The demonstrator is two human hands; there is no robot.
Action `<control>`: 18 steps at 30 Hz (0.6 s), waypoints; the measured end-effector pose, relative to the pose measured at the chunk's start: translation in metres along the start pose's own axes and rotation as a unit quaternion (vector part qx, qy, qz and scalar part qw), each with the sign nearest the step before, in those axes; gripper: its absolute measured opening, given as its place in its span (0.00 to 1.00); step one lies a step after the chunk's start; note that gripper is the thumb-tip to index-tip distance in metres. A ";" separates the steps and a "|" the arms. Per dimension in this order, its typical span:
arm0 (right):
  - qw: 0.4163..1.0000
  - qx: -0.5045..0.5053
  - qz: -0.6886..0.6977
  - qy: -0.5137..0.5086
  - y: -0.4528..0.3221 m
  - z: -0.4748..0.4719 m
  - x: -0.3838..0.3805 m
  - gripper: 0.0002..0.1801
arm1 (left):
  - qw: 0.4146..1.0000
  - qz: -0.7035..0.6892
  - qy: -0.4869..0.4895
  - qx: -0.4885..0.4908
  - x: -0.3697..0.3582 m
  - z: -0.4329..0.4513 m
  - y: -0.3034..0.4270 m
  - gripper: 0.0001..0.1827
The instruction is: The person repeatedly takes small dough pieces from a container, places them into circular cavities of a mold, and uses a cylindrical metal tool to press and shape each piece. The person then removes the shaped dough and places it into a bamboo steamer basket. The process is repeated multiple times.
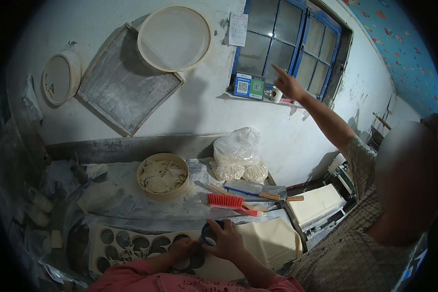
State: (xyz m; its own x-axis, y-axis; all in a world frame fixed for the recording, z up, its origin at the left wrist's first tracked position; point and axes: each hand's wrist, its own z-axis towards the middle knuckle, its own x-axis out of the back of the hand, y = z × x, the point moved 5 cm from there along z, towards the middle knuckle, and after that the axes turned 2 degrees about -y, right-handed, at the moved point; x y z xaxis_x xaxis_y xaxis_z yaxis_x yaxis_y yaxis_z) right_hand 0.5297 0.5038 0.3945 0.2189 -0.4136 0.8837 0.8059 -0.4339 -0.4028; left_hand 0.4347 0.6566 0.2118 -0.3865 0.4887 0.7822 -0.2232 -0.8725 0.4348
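Observation:
A long sheet of pale rolled dough lies along the near edge of the floured worktop, its left part full of round cut-out holes. My right hand grips a blue-rimmed round cutter, which stands on the dough. Just left of it, my left hand rests low over the dough beside a cut hole; whether its fingers hold anything is hidden. Thin dough strips lie between the holes at the left. Beyond the hands lies a red bench brush, bristles up.
Another person stands close at the right, one arm stretched toward the window. Behind the dough are a round wooden sieve with dough scraps, scrapers and plastic bags. A dough stack lies on a machine at the right.

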 end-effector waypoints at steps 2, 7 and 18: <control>1.000 0.005 0.000 -0.002 -0.003 0.001 0.002 0.47 | 1.000 0.001 -0.010 0.007 -0.004 -0.003 -0.005 0.12; 1.000 0.001 -0.005 0.000 -0.005 0.003 0.004 0.46 | 1.000 -0.011 -0.014 0.015 -0.006 -0.003 -0.007 0.11; 1.000 -0.014 -0.011 -0.006 -0.002 0.000 -0.004 0.48 | 0.999 -0.030 0.012 0.009 -0.003 -0.006 -0.004 0.08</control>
State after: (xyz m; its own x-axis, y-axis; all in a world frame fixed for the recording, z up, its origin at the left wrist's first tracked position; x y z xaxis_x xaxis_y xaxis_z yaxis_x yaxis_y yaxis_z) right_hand 0.5273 0.5062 0.3916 0.2077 -0.3939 0.8954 0.7946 -0.4659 -0.3893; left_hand 0.4319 0.6587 0.2050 -0.3935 0.5401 0.7440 -0.2312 -0.8414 0.4885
